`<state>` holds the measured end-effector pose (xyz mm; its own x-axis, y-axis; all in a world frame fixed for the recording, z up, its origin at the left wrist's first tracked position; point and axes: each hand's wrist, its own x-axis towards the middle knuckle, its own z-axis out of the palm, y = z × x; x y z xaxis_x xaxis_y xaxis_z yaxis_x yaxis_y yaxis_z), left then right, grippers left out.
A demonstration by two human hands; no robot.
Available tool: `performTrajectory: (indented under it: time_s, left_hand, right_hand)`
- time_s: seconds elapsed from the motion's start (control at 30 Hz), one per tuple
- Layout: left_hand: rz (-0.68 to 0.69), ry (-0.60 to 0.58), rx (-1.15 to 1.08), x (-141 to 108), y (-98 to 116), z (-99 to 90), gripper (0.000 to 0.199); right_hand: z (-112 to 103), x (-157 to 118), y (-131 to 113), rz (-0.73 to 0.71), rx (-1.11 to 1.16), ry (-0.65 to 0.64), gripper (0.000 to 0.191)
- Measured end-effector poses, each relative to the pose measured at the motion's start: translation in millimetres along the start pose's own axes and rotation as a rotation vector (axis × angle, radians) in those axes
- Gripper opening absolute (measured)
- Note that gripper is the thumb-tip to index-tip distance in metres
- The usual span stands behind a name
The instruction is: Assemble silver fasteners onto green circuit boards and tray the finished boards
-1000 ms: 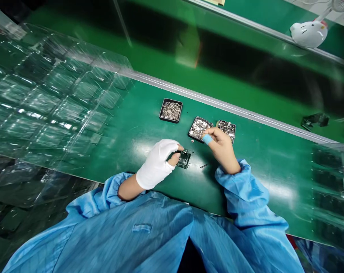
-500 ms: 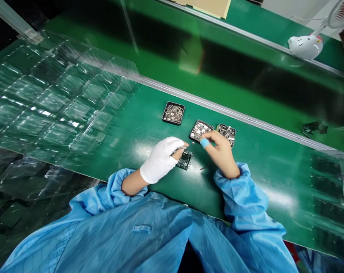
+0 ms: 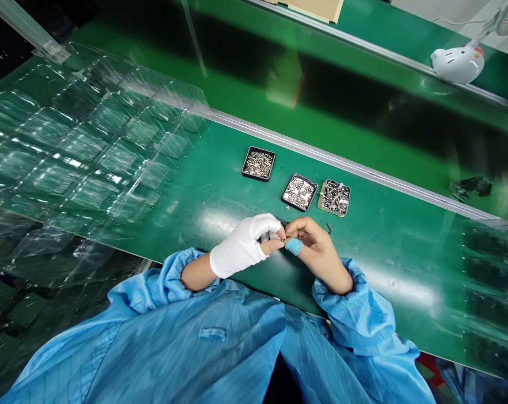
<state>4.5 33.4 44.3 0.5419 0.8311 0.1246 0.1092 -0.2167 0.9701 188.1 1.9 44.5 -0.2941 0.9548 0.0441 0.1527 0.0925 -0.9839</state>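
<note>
My left hand (image 3: 246,244), in a white glove with bare fingertips, is closed in a pinch. Blue tape wraps the thumb of my bare right hand (image 3: 315,247), whose fingers are pinched too. Both sets of fingertips meet over the bench, around something too small and covered to make out. A dark edge shows just behind the fingers; I cannot tell what it belongs to. Beyond the hands stand a black tray of small shiny metal parts (image 3: 299,192), another such tray (image 3: 258,164) farther left, and a third heaped tray (image 3: 335,198) to the right.
Clear plastic blister trays (image 3: 81,140) cover the left side of the green bench (image 3: 203,196). More compartmented trays (image 3: 489,280) lie at the right. A metal rail (image 3: 321,156) runs behind the part trays. One loose metal bit (image 3: 287,207) and a small dark piece (image 3: 328,228) lie nearby.
My right hand has come down and left from the middle part tray to meet my left hand's fingertips. The small circuit-board-like piece seen by my left hand is now mostly out of sight.
</note>
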Motion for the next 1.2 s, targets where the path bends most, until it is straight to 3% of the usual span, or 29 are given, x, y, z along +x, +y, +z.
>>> performTrajectory:
  time_s: [0.1, 0.2, 0.33, 0.6, 0.77, 1.0, 1.2]
  left_hand:
    - [-0.280, -0.053, -0.300, -8, 7, 5.2, 0.034]
    - [-0.576, -0.095, -0.619, -15, 15, 9.5, 0.042]
    - [-0.779, -0.170, -0.701, -18, 25, 8.0, 0.034]
    - [-0.816, -0.178, -0.623, -20, 19, 7.4, 0.011]
    - [-0.745, -0.167, -0.542, -24, 10, 10.2, 0.009]
    - [-0.722, -0.146, -0.474, -19, 19, 5.5, 0.010]
    - [-0.712, -0.304, -0.472, -12, 18, 0.2, 0.010]
  right_hand:
    - [3, -9, -3, -0.267, -0.230, 0.055, 0.004]
    - [2, -16, -6, -0.473, -0.477, -0.017, 0.015]
    - [-1, -21, -14, -0.614, -0.698, -0.086, 0.025]
    - [-1, -24, -26, -0.664, -0.920, -0.209, 0.026]
    - [5, -25, -24, -0.643, -0.947, -0.209, 0.026]
    - [8, -28, -17, -0.622, -0.912, -0.145, 0.024]
    - [4, -27, -18, -0.596, -0.865, -0.197, 0.023]
